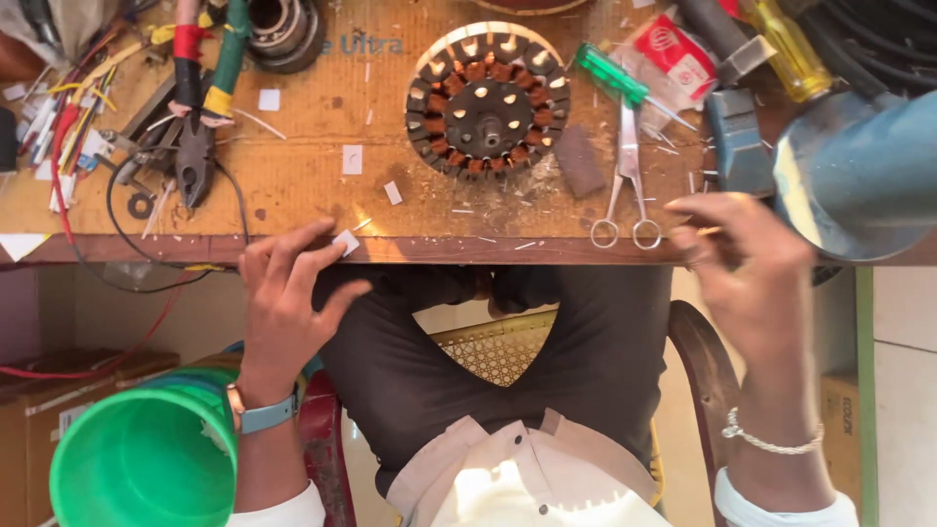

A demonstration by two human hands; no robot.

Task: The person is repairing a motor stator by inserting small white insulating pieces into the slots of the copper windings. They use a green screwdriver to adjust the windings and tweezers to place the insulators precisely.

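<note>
Cluttered and scuffed, a brown wooden table (pixel 293 185) fills the top of the head view, seen from above by a seated person. At its near edge the left hand (pixel 288 303) pinches a small white paper slip (pixel 346 242) between thumb and fingertips. The right hand (pixel 752 278) hovers by the table's edge with fingers curled loosely around something thin; what it is cannot be told. Between the hands, farther back, lies a round motor stator (pixel 488 102), its dark metal slots ringed with copper-coloured windings. Steel scissors (pixel 625 185) lie beside it, pliers (pixel 195 156) with taped handles to the left. A green plastic bucket (pixel 146 459) stands below.
</note>
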